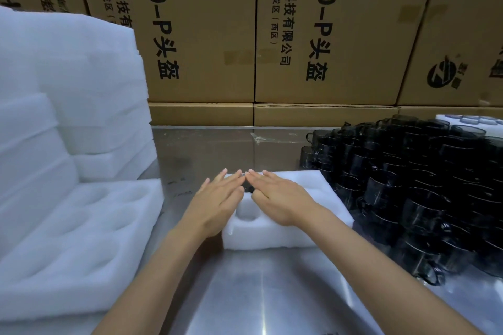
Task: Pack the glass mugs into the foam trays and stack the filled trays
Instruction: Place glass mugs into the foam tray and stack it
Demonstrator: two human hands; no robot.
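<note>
We've got left hand [217, 201] and right hand [280, 198] flat, fingers straight, pressing the foam tray [272, 236]; glass mugs [422, 185] right of right hand.

A shiny stainless-steel worktable [272, 294] fills the foreground. Along its far edge stands a wall of tall brown cardboard cartons [340, 35] printed with black Chinese characters, resting on a row of low, flat brown cardboard boxes [321, 115].
</note>
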